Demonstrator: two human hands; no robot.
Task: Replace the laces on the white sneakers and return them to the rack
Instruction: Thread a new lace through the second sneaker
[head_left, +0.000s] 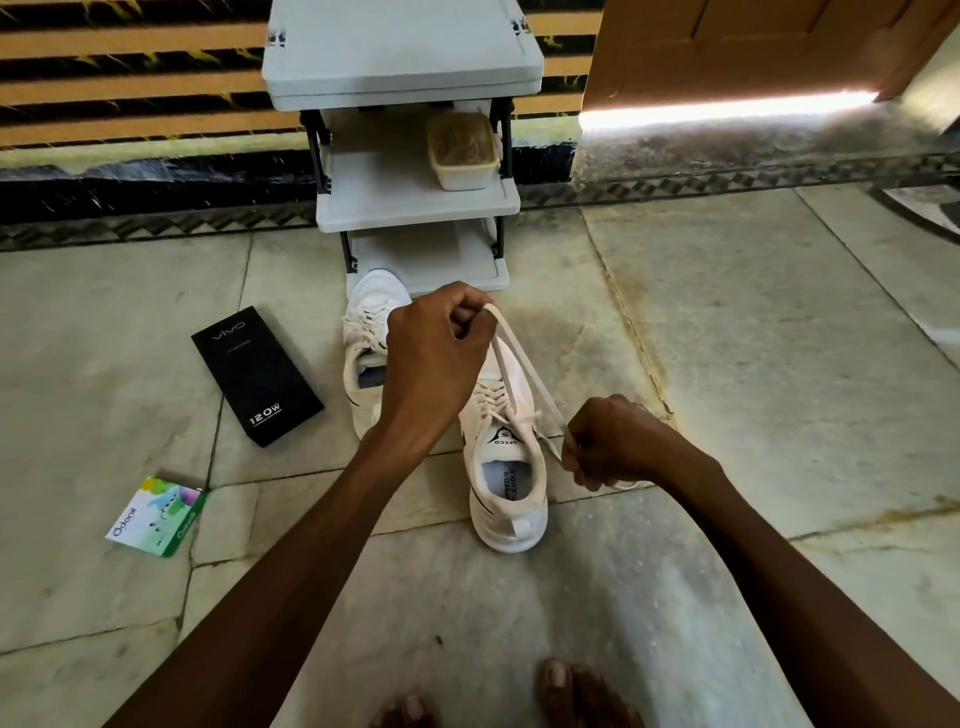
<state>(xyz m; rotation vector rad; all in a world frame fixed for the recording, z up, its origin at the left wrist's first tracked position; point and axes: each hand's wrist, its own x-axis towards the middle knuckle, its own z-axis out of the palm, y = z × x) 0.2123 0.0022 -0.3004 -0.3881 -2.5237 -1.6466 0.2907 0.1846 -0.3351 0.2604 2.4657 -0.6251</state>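
Observation:
Two white sneakers stand on the stone floor in front of a grey rack (415, 208). The nearer sneaker (506, 488) points away from me, its tongue printed "SPEED". The farther sneaker (366, 332) is half hidden behind my left arm. A white lace (524, 374) runs taut from the nearer sneaker's eyelets. My left hand (434, 358) is fisted above the shoe, pinching the lace's upper loop. My right hand (615, 444), lower and to the right of the shoe, grips the other end of the same lace.
A black "vivo 120W" box (257, 374) lies left of the sneakers, and a small green Odonil packet (156, 517) lies nearer me. A beige tub (462, 150) sits on the rack's middle shelf. My bare toes (561, 691) show at the bottom. A wooden door (727, 47) stands at the back right.

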